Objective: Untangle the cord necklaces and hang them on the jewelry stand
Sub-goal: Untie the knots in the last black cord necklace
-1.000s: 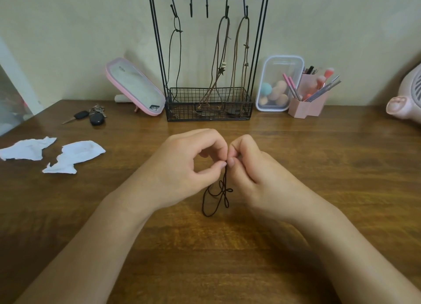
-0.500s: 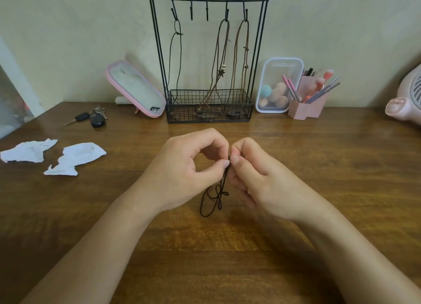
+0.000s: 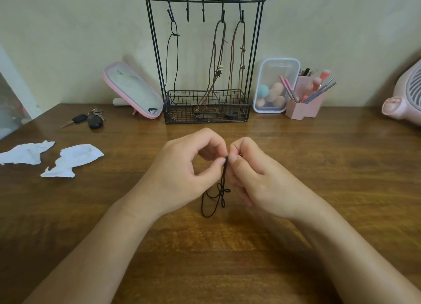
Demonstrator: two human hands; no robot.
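A plain, pale cream wall [image 3: 68, 30] runs behind a brown wood-grain bench [image 3: 319, 167], meeting it along the far edge. The light is soft and even, with faint shadows on the wall. Along the far edge a pink-framed mirror [image 3: 133, 90] leans tilted, with a clear lidded box [image 3: 275, 84] and a pink brush holder [image 3: 305, 105] further right. A pink appliance [image 3: 405, 96] sits at the right edge. Keys [image 3: 91, 120] and torn white paper [image 3: 70, 160] lie towards the left edge.

The left forearm [image 3: 91, 253] and right forearm [image 3: 341, 246] are bare from the wrist down to the edge of view. The left hand [image 3: 182, 173] and right hand [image 3: 262, 180] are bare too, with short, plain thumbnails.
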